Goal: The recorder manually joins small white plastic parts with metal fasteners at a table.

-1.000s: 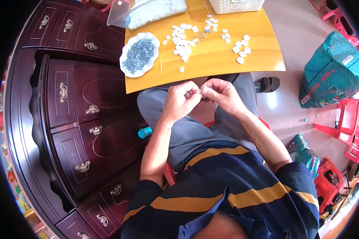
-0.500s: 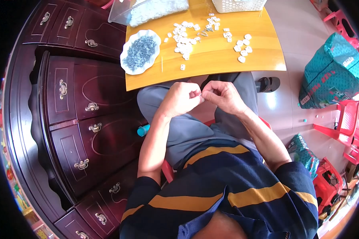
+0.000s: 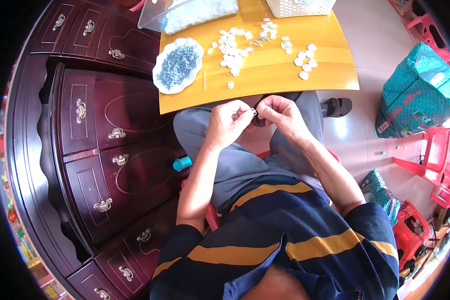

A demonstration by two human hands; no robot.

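A person's left hand [image 3: 228, 123] is pinching a small white piece [image 3: 254, 112] near the wooden surface [image 3: 280, 75], while the right hand [image 3: 283, 119] is hovering just beside it, its grip too obscured to tell.

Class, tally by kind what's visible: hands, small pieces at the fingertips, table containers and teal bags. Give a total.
Bare hands: 2
Small white piece: 1
Scalloped dish: 1
Clear bin: 1
Perforated basket: 1
Teal bags: 2
Total: 8
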